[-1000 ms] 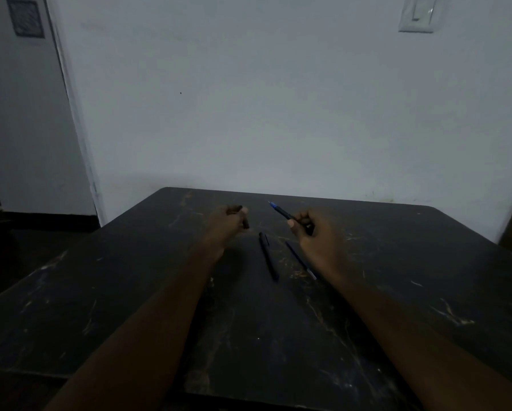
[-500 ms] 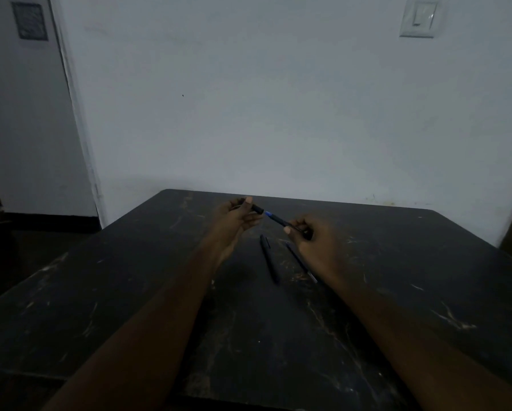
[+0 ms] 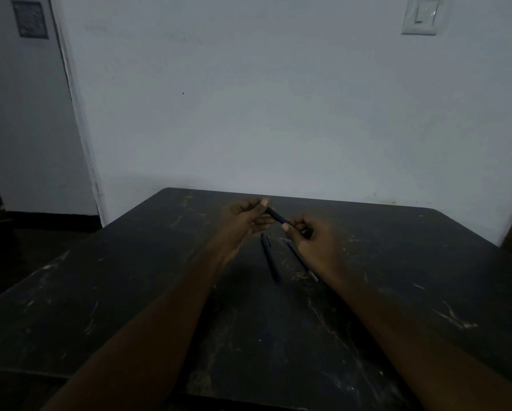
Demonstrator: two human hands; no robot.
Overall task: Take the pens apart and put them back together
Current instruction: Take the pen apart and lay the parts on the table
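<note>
A scratched black tabletop (image 3: 130, 292) stands against a pale wall (image 3: 278, 99). Near its far edge, the left hand (image 3: 242, 221) and right hand (image 3: 311, 235) each pinch an end of a dark slim pen (image 3: 276, 215); two more pen pieces (image 3: 271, 259) lie below.

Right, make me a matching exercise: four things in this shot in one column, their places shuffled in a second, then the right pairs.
Things:
1. black pen
2. dark pen
3. thin refill
4. light switch

Places:
A. on the wall, upper right
B. lying on the table, between the forearms
C. held off the table by left hand and right hand
D. on the table, partly under the right hand

Pairs: 1-C, 2-B, 3-D, 4-A
</note>
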